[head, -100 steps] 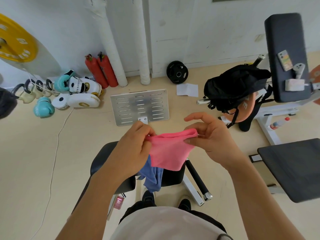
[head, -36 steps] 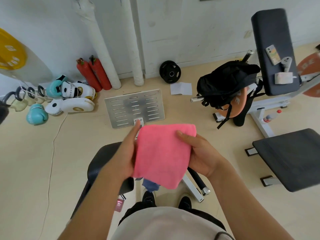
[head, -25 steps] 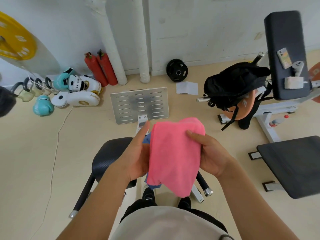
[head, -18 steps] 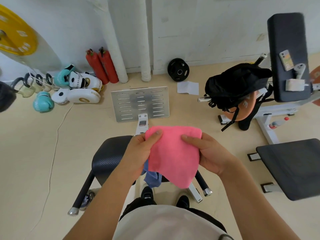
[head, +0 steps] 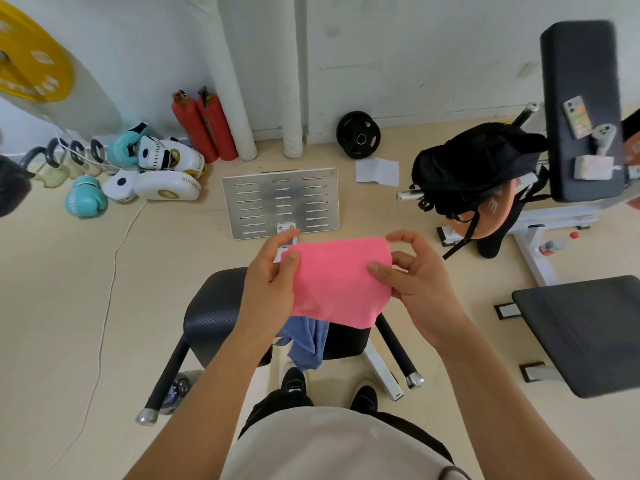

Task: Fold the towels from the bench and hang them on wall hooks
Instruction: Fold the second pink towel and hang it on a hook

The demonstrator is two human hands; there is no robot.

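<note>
Holding a folded pink towel (head: 337,282) above the bench (head: 211,317), the left hand (head: 270,285) pinches the towel's left edge with its thumb on the near face and its fingers behind. The right hand (head: 415,278) pinches the right edge the same way, with its forefinger curled over the far right corner. The two hands are apart, the towel spread flat between them. A blue towel (head: 306,344) lies under it on the bench and droops over the near edge. On the floor beyond lies a slotted metal plate (head: 280,202), and to the right a black backpack (head: 474,168).
</note>
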